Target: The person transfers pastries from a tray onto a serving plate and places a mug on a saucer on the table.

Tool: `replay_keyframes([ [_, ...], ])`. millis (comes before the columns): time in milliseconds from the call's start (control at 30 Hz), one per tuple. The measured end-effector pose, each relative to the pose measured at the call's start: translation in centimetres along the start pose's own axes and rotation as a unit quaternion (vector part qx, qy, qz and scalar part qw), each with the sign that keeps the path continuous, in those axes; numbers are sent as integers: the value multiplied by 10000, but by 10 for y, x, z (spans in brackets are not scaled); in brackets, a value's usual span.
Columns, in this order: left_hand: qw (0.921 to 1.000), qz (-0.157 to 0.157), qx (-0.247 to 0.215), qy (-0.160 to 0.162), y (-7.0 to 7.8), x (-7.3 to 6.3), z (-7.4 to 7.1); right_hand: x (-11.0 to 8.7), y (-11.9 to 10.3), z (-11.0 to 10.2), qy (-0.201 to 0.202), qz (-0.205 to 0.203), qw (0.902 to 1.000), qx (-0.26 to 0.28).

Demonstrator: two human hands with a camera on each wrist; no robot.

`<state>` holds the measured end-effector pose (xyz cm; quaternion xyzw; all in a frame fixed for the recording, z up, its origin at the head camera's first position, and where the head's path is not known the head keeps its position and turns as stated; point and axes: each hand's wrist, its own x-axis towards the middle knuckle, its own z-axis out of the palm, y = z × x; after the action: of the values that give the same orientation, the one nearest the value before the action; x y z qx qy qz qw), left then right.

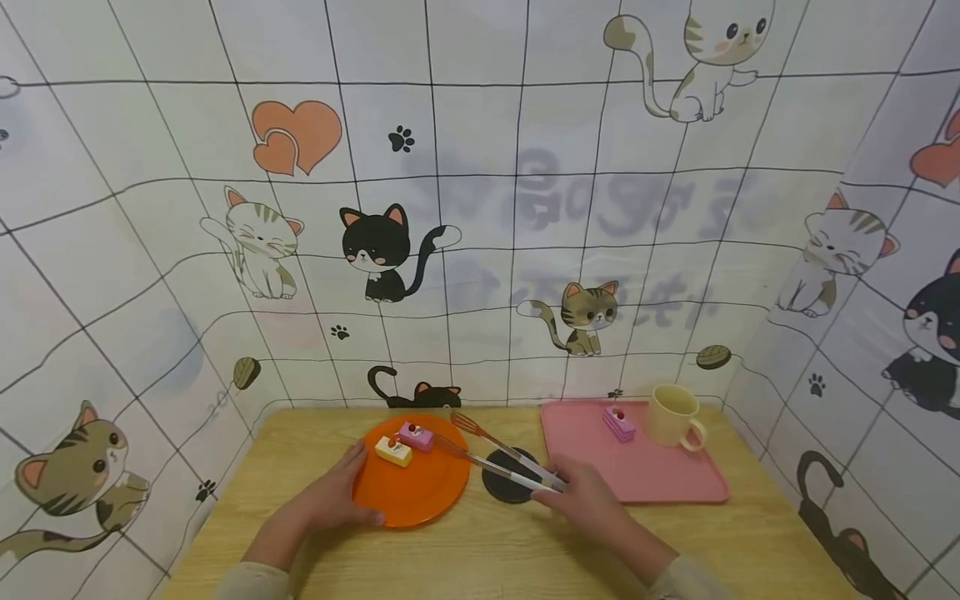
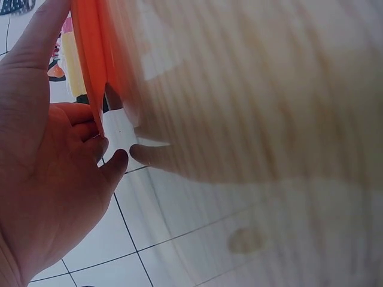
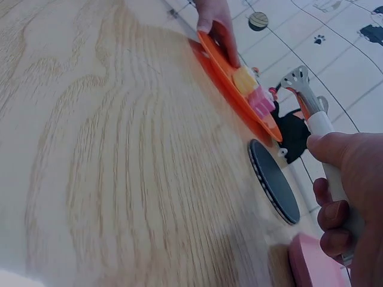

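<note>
On an orange plate (image 1: pixel 417 500) in the head view lie a yellow toy cake piece (image 1: pixel 393 451) and a pink toy cake piece (image 1: pixel 415 436). My left hand (image 1: pixel 335 495) grips the plate's left rim between thumb and fingers. White-handled metal tongs (image 1: pixel 517 475) are held in my right hand (image 1: pixel 587 500), their two arms spread apart. One tong tip lies over the plate just right of the pink piece; the other stands beyond the rim. Nothing shows between the tips. In the right wrist view, my fingers curl round the tongs' handle (image 3: pixel 321 124).
A black round coaster (image 1: pixel 504 487) lies beneath the tongs. At the right, a pink tray (image 1: pixel 645 479) bears another pink toy cake piece (image 1: pixel 618 423) and a yellow mug (image 1: pixel 671 417). Cat-patterned walls enclose the wooden table (image 1: pixel 480 558) behind and at both sides.
</note>
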<state>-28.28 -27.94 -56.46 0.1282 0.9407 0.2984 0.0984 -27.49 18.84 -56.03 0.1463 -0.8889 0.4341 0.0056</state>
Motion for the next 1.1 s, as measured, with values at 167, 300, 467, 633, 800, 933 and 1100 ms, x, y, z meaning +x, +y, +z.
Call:
replay_keyframes([
  [167,10000,-50,-32,-7,0,0,0,-7,8,-16,196,198,9995,126],
  [300,10000,-65,-60,-20,-1,1,1,-12,12,-26,267,364,9988,210],
  [467,10000,-34,-43,-9,-2,0,1,-16,17,-34,464,597,9969,239],
  [633,10000,-16,-27,2,-3,1,1,-21,22,-43,588,676,9959,97],
  [800,10000,-39,-19,-17,-2,1,1,-25,29,-50,670,855,9941,-41],
  [933,10000,-56,-31,-27,-1,1,0,-28,34,-56,778,960,9923,-43],
  [1100,10000,-53,-29,-37,0,1,0,-35,39,-64,962,1093,9893,-95],
])
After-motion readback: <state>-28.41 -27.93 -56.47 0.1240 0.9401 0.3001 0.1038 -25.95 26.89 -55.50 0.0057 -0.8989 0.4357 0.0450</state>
